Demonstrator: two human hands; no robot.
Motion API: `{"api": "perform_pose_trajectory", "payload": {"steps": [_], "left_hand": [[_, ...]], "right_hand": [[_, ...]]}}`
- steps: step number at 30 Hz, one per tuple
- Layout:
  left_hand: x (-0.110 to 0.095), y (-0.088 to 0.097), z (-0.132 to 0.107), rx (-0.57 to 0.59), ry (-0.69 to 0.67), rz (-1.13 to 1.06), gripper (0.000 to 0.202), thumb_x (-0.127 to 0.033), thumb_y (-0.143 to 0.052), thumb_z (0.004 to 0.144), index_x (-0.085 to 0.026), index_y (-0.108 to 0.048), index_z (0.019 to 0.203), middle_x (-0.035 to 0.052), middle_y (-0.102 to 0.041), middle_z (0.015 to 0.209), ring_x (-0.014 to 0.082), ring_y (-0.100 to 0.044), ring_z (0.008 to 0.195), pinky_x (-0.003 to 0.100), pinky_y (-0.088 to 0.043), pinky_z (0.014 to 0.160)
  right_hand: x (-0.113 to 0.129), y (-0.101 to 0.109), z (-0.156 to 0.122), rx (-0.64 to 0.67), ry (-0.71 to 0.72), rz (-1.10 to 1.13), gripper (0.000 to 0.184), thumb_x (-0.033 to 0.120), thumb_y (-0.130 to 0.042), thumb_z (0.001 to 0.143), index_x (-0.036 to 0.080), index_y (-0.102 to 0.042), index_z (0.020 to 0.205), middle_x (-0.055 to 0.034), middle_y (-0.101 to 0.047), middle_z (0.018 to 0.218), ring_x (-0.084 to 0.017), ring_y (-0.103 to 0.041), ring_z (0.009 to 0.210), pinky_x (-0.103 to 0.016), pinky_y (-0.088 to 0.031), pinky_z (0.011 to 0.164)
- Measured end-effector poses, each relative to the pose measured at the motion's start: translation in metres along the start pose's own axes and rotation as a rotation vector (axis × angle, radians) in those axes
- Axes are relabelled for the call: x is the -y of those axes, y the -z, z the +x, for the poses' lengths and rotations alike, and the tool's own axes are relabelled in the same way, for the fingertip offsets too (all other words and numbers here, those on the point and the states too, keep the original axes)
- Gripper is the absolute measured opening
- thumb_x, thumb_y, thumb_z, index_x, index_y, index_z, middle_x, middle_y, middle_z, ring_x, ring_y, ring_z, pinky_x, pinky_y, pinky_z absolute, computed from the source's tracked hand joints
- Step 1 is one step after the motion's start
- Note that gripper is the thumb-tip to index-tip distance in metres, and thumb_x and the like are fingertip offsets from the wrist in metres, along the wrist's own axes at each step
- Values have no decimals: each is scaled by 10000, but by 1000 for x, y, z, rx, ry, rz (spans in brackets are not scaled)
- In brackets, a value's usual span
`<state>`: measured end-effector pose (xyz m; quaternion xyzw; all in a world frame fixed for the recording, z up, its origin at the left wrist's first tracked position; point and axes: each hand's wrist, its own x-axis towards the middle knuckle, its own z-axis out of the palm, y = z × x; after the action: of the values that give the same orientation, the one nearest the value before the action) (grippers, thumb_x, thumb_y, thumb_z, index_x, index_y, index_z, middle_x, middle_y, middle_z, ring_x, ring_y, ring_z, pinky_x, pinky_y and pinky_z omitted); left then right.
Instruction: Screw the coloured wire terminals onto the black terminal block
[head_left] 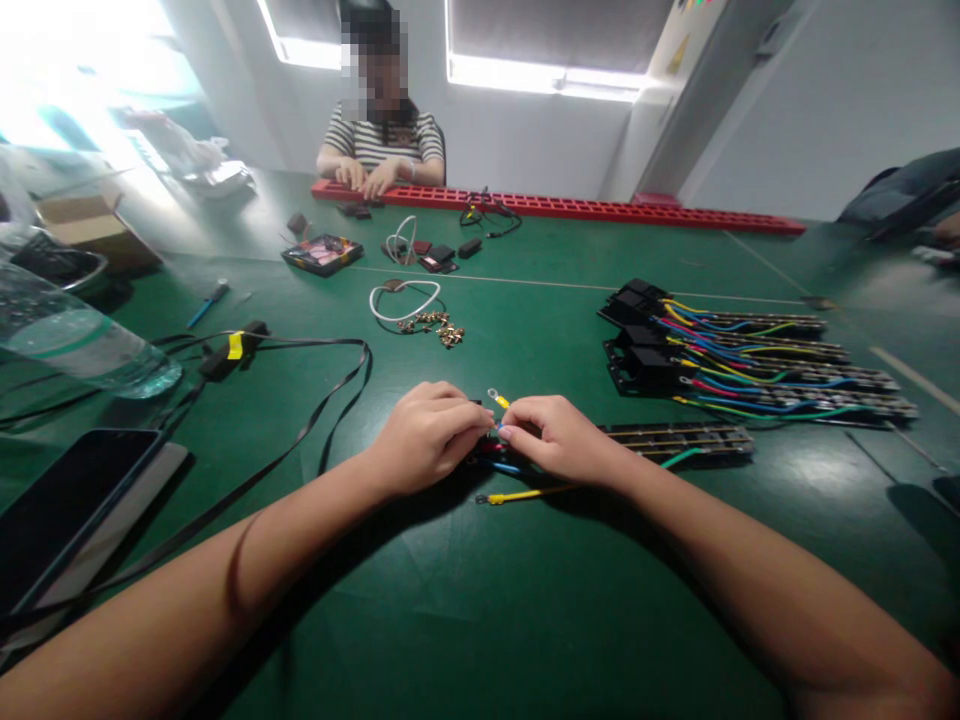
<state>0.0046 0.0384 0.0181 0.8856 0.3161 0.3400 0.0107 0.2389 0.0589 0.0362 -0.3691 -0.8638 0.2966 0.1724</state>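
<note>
One wired black strip (720, 440) lies on the green worktop (525, 620) under the hands, its near end hidden by the fingers and its other end running out past the right hand (551, 438). Both hands meet over it almost fingertip to fingertip. The left hand (431, 438) is curled, thumb and fingers drawn together; the right is bent the same way, its thumb and forefinger nearly closed beside a small blue part. What either one grips is too small and covered to tell. A ring terminal with a yellow sleeve (502, 401) pokes up just beyond the meeting fingertips, and a yellow wire (529, 495) lies on the near side of the right hand.

Beyond the left hand sit a heap of small brass-coloured pieces (450, 335) and a white cable loop (412, 284). To the right of the right hand and farther off, several black housings (646, 362) with coloured wires lie side by side. Well left of the left hand are a black box with a yellow label (237, 347), a clear bottle (90, 345) and a phone (71, 500). Across from the hands, a person in a striped top (386, 145) sits behind a long red slotted bar (570, 207).
</note>
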Motion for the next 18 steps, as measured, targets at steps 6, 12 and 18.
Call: {"api": "perform_pose_trajectory", "payload": {"steps": [6,12,18], "left_hand": [[0,1,1,-16,-37,-19,135,-210,-570,1010,-214,-705,1017,34,-777,1092,176,-702,929,338,-464,827],[-3,7,-6,-37,22,43,258,-295,-627,966,-209,-648,1208,84,-725,1225,255,-650,1103,436,-440,981],[3,15,-19,109,160,77,501,-481,-647,913,-185,-575,1311,144,-649,1296,330,-596,1174,500,-431,1001]], "right_hand": [[0,0,0,-2,7,-7,235,281,-550,955,141,-688,827,-24,-650,770,-115,-514,686,-256,-317,659],[2,0,-1,2,2,-11,233,284,-549,959,142,-693,844,-25,-656,782,-115,-518,693,-255,-324,669],[5,3,-1,18,-14,-48,236,281,-544,966,137,-696,857,-40,-666,804,-125,-526,713,-257,-325,678]]}}
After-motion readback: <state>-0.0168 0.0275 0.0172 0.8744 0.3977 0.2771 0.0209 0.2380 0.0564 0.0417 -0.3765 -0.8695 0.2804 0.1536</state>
